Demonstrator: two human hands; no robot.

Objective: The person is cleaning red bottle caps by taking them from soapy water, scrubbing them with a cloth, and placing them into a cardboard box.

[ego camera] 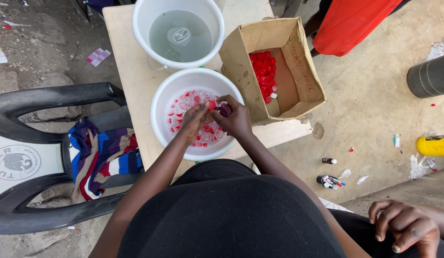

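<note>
Hands: both over the near white round plastic basin of soapy water, working close together, fingertips almost meeting.
Left hand: fingers pinched shut around a small red round plastic bottle cap, held just above the suds.
Right hand: closed on a small dark purple scrap of cloth, pressed right against the cap.
Cap, handling: likely very light and stiff, wet and soapy, so slippery; best pinched across the rim, thumb against fingertip, not on the flat top.
Cloth, handling: probably soft and limp, soaked; bunches easily in the fingers.
Basin contents: many more red and pale caps floating in foam, loose, apt to drift away from a grab.
Beyond: second white plastic bucket of clear water, farther along the pale wooden table.
Right side: open brown cardboard box, red caps heaped in its bottom, touching the basin's rim.
Left side: black plastic chair with striped fabric draped on it.
Lower right corner: another person's hand, resting, well apart from the work.
</note>
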